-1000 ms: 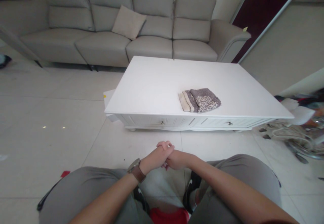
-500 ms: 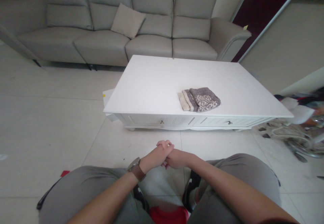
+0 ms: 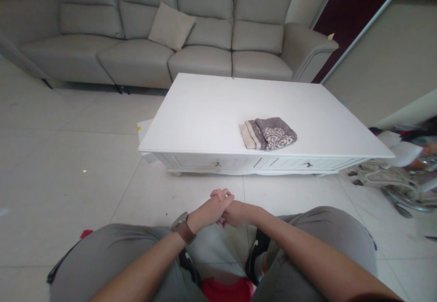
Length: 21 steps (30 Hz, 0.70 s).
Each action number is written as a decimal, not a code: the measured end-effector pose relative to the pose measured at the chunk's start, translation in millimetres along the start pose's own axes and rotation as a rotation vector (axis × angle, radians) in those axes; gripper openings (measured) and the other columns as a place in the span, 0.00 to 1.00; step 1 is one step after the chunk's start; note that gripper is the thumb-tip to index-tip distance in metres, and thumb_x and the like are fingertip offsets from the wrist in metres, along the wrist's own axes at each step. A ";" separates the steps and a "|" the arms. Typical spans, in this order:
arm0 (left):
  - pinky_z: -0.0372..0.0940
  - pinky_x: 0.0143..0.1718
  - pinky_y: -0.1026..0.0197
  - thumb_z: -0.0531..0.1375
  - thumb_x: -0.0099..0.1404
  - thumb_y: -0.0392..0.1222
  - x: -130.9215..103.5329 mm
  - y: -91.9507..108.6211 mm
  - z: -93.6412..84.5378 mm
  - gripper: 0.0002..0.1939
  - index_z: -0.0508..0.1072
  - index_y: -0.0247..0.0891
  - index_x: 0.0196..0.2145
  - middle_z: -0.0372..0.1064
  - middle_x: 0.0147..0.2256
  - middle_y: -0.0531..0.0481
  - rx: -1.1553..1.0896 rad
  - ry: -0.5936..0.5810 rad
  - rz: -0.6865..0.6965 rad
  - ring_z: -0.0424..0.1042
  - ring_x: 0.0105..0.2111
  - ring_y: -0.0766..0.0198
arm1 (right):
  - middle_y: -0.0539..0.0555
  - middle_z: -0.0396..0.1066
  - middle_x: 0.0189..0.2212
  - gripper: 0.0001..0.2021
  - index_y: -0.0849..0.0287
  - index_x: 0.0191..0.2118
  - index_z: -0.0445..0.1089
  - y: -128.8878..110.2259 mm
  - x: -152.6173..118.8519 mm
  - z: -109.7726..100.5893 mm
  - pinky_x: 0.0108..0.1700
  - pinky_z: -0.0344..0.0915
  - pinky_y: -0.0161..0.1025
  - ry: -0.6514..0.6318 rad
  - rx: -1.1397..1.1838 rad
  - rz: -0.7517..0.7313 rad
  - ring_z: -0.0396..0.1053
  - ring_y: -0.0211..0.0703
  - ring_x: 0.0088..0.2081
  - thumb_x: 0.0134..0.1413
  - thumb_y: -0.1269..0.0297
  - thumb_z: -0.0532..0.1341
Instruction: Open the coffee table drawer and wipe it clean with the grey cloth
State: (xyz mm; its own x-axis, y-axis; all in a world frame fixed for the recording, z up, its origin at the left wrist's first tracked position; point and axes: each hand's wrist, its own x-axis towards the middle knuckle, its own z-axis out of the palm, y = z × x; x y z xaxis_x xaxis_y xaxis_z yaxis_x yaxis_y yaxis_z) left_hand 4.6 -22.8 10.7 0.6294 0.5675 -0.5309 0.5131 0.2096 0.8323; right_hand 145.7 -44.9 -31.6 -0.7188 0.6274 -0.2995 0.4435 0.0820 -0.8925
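Your left hand [image 3: 208, 213] and right hand [image 3: 239, 213] are clasped on each other, fingers [image 3: 221, 194] together, short of the counter [image 3: 205, 110]; the folded cloth [image 3: 273, 133] lies near the middle of its front edge; for a steady pose, a loose, low clasp leaves it unobstructed

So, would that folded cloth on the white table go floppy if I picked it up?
Probably floppy: the folded cloth shows loose-looking layers at one end. It might unfold, since nothing visible ties it. It likely won't roll, lying flat.
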 end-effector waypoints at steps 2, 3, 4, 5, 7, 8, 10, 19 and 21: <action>0.59 0.14 0.67 0.44 0.72 0.60 -0.2 0.1 0.0 0.21 0.61 0.40 0.42 0.62 0.24 0.54 -0.001 0.003 -0.009 0.72 0.19 0.61 | 0.48 0.65 0.27 0.11 0.61 0.28 0.64 -0.2 -0.3 -0.6 0.34 0.68 0.33 0.001 0.008 -0.007 0.66 0.34 0.28 0.53 0.83 0.55; 0.60 0.14 0.67 0.44 0.72 0.60 -0.1 -0.4 0.1 0.21 0.61 0.40 0.42 0.62 0.23 0.54 -0.002 0.007 -0.016 0.72 0.19 0.60 | 0.48 0.65 0.26 0.11 0.61 0.28 0.64 -0.2 -0.4 -1.0 0.33 0.68 0.32 0.002 0.009 -0.008 0.66 0.34 0.28 0.53 0.83 0.55; 0.60 0.14 0.67 0.44 0.72 0.60 0.3 -1.3 0.2 0.21 0.61 0.40 0.42 0.63 0.23 0.54 -0.004 0.008 -0.022 0.73 0.19 0.60 | 0.48 0.65 0.26 0.11 0.60 0.28 0.64 -0.2 -0.4 -1.4 0.33 0.68 0.32 0.003 0.007 -0.009 0.66 0.34 0.28 0.53 0.84 0.55; 0.60 0.14 0.67 0.44 0.72 0.60 0.8 -2.6 0.4 0.21 0.61 0.40 0.42 0.63 0.23 0.54 -0.006 0.009 -0.025 0.73 0.19 0.60 | 0.48 0.65 0.26 0.11 0.60 0.28 0.64 0.0 -0.3 -1.8 0.33 0.68 0.33 -0.001 0.002 -0.013 0.66 0.34 0.28 0.52 0.84 0.55; 0.61 0.14 0.67 0.44 0.72 0.61 2.1 -5.8 0.8 0.21 0.61 0.40 0.43 0.64 0.23 0.53 -0.013 0.006 -0.021 0.73 0.19 0.60 | 0.48 0.65 0.26 0.10 0.60 0.29 0.65 0.5 -0.1 -2.5 0.33 0.68 0.33 -0.018 -0.012 -0.028 0.66 0.34 0.28 0.52 0.83 0.55; 0.61 0.14 0.67 0.44 0.72 0.61 2.8 -7.6 0.9 0.21 0.62 0.40 0.43 0.64 0.23 0.53 -0.016 0.006 -0.017 0.73 0.19 0.60 | 0.48 0.65 0.26 0.10 0.61 0.29 0.65 0.8 0.1 -2.7 0.33 0.68 0.33 -0.025 -0.019 -0.035 0.66 0.34 0.28 0.52 0.83 0.56; 0.61 0.14 0.67 0.44 0.72 0.61 4.3 -11.2 0.9 0.21 0.62 0.40 0.43 0.64 0.24 0.54 -0.014 0.003 -0.004 0.73 0.19 0.61 | 0.48 0.65 0.26 0.10 0.61 0.29 0.65 1.3 0.2 -2.7 0.33 0.68 0.32 -0.030 -0.031 -0.038 0.66 0.34 0.29 0.51 0.83 0.56; 0.60 0.14 0.68 0.44 0.73 0.60 8.7 -17.1 1.4 0.21 0.62 0.40 0.43 0.65 0.29 0.54 -0.002 0.007 0.025 0.71 0.18 0.67 | 0.50 0.67 0.27 0.10 0.62 0.29 0.67 0.1 0.4 -1.0 0.35 0.68 0.33 -0.016 -0.107 0.021 0.67 0.35 0.30 0.52 0.84 0.56; 0.61 0.15 0.66 0.45 0.72 0.60 7.6 -14.7 1.4 0.21 0.62 0.40 0.43 0.65 0.29 0.53 -0.012 0.007 0.005 0.71 0.18 0.65 | 0.50 0.68 0.27 0.10 0.62 0.30 0.68 0.6 0.6 -0.9 0.36 0.68 0.34 -0.015 -0.125 0.026 0.67 0.36 0.30 0.51 0.84 0.56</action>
State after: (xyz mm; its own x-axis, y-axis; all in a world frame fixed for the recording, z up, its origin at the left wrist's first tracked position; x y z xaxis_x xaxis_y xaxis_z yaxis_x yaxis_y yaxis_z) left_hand 2.7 -22.7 -5.8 0.6283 0.5739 -0.5253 0.5028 0.2158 0.8371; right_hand 146.0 -43.8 -32.1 -0.7136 0.6193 -0.3276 0.5244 0.1620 -0.8359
